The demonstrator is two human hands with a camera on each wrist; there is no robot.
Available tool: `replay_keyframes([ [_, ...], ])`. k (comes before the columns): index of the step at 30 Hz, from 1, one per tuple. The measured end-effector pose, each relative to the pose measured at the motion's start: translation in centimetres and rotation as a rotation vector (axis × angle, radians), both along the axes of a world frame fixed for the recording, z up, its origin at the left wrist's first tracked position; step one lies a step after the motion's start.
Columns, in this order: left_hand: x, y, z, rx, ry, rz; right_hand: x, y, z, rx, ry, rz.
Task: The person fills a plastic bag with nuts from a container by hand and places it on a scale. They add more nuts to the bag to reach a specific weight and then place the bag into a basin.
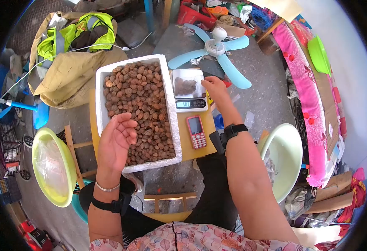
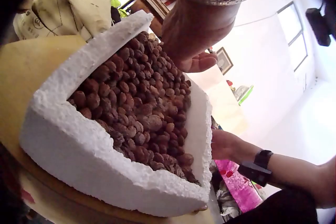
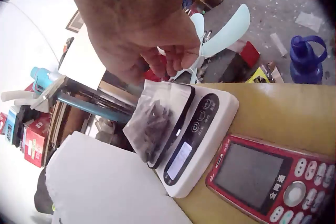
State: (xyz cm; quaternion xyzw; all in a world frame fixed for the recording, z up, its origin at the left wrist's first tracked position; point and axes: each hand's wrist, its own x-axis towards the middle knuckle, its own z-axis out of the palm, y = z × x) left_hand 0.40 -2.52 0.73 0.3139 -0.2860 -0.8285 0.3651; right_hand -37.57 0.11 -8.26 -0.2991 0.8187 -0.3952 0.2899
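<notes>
A white foam box full of brown, wrinkled nuts stands on a yellow stool top. Over the near left part of the nuts hovers my left hand, palm turned up, fingers loosely bent and holding nothing. To the right of the box is a white digital scale with a lit display. On its pan lies a clear plastic bag with several dark nuts inside. My right hand pinches the bag's edge at the far right of the pan; in the right wrist view its fingertips are partly hidden.
A red keypad phone lies just below the scale. Beyond it on the floor is a fan with pale blue blades. Basins flank me: a yellow-green one left and a pale green one right. A blue bottle stands near the stool.
</notes>
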Motion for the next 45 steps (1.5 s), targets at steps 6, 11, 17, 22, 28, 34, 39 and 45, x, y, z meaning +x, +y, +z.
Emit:
replay_keyframes([
  [6,0.2,-0.2,0.0,-0.003,0.004,0.002,0.8,-1.1,0.2,0.049,-0.092,-0.020],
  [11,0.6,-0.2,0.2,0.003,0.030,0.006,0.9,-1.9,-0.7,-0.098,0.152,0.079],
  [17,2.0,-1.3,-1.0,-0.068,0.077,-0.054,5.2,-2.4,4.0,-0.480,0.585,0.085],
  [22,3.3,-2.2,-1.4,-0.108,0.079,-0.071,7.2,4.6,13.5,-0.623,0.534,-0.044],
  [28,5.0,-1.5,-1.2,-0.198,0.001,-0.010,3.5,22.4,19.1,-0.450,0.126,0.012],
  [34,7.5,0.6,3.9,-0.310,0.058,0.019,-2.2,37.6,18.2,-0.152,0.337,-0.102],
  [39,12.0,3.1,7.6,-0.502,0.027,0.091,-7.5,42.8,10.7,0.155,0.835,-0.189],
  [45,18.4,10.5,11.0,-0.430,-0.088,0.340,-12.0,47.9,-3.2,0.659,1.106,0.507],
])
